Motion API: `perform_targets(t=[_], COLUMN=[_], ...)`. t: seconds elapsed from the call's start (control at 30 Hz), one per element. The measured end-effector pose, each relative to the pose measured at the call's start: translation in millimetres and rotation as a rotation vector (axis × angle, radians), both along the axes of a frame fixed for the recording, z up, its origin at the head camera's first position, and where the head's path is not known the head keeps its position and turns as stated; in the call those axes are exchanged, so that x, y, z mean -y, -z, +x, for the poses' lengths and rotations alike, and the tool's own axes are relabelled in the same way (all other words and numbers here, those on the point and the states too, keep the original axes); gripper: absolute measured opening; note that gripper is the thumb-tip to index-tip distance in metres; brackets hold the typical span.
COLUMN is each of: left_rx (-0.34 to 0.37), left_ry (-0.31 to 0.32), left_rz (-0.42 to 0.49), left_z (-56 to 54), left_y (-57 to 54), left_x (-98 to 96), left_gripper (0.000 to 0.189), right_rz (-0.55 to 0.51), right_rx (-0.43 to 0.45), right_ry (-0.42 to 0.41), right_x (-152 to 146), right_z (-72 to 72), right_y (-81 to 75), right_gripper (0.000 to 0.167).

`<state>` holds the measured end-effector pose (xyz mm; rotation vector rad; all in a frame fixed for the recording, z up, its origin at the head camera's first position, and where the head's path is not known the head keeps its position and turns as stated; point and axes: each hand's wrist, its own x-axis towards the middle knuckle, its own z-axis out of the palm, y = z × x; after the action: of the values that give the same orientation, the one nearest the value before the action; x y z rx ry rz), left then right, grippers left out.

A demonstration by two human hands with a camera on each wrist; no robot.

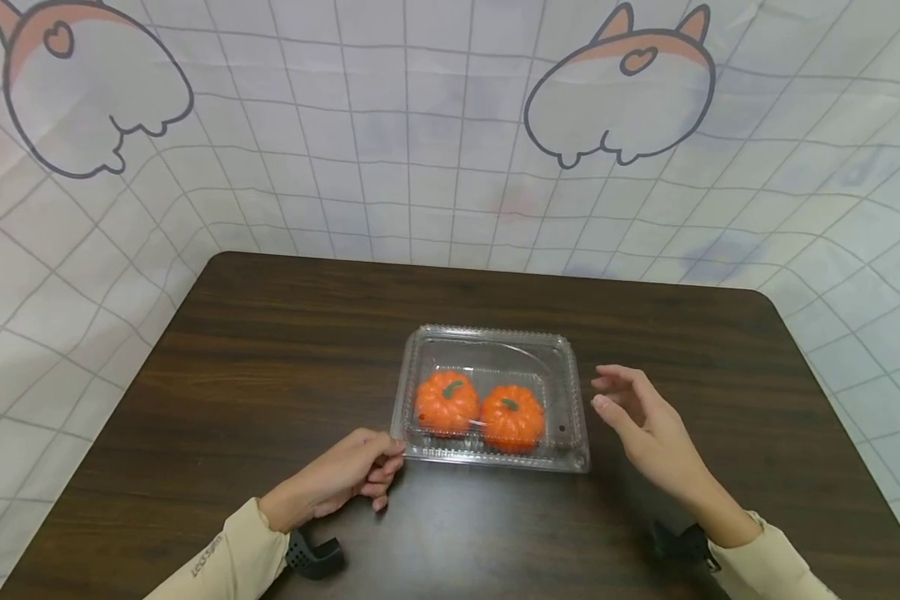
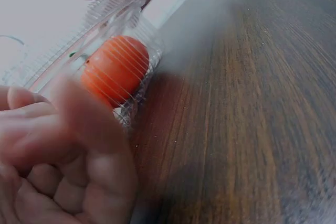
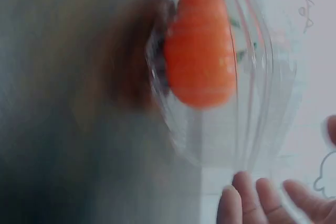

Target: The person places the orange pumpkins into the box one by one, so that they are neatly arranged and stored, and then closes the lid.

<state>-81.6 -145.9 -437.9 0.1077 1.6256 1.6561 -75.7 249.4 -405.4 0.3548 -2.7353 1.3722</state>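
A clear plastic clamshell box [image 1: 558, 358] with its lid down sits on the table. Inside it, side by side, lie two orange toy pumpkins with green stems, the left pumpkin [image 1: 446, 402] and the right pumpkin [image 1: 512, 418]. My left hand [image 1: 352, 473] pinches the box's near left corner between thumb and forefinger, the other fingers curled beneath. Off the box's right side, my right hand [image 1: 656, 437] hovers with relaxed, slightly bent fingers and touches nothing. The right wrist view catches its fingertips [image 3: 247, 198] just apart from the box wall.
The dark wood-grain table [image 1: 285, 333] surrounds the box on all sides. A white grid-patterned cloth [image 1: 435, 150] with cartoon animal drawings hangs behind the table and along both sides. Dark straps [image 1: 315, 557] circle both wrists below cream sleeves.
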Motion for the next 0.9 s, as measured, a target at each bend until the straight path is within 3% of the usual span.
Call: perform_targets(t=[0.2, 0.33, 0.4, 0.67, 0.9], left_rx=[0.031, 0.033, 0.03, 0.033, -0.002], left_ry=[-0.028, -0.033, -0.031, -0.022, -0.017], left_rz=[-0.038, -0.037, -0.024, 0.027, 0.038], left_z=[0.6, 0.6, 0.3, -0.9, -2.2], left_y=[-1.8, -2.5, -2.7, -2.4, -2.4], left_x=[-3.4, -4.5, -4.6, -5.1, -6.9], left_gripper=[0.037, 0.037, 0.036, 0.031, 0.03], right_rz=[-0.296, -0.469, -0.522, -0.68, -0.774], right_rx=[0.403, 0.621, 0.69, 0.774, 0.792], right_ry=[-0.028, -0.14, -0.197, -0.308, -0.273], right_x=[-2, -3, -2, 9, 13], right_z=[12.7, 19.1, 21.4, 27.2, 27.8], right_y=[9.3, 16.8, 20.4, 28.2, 28.8], right_gripper=[0.029, 0.023, 0.023, 0.026, 0.037])
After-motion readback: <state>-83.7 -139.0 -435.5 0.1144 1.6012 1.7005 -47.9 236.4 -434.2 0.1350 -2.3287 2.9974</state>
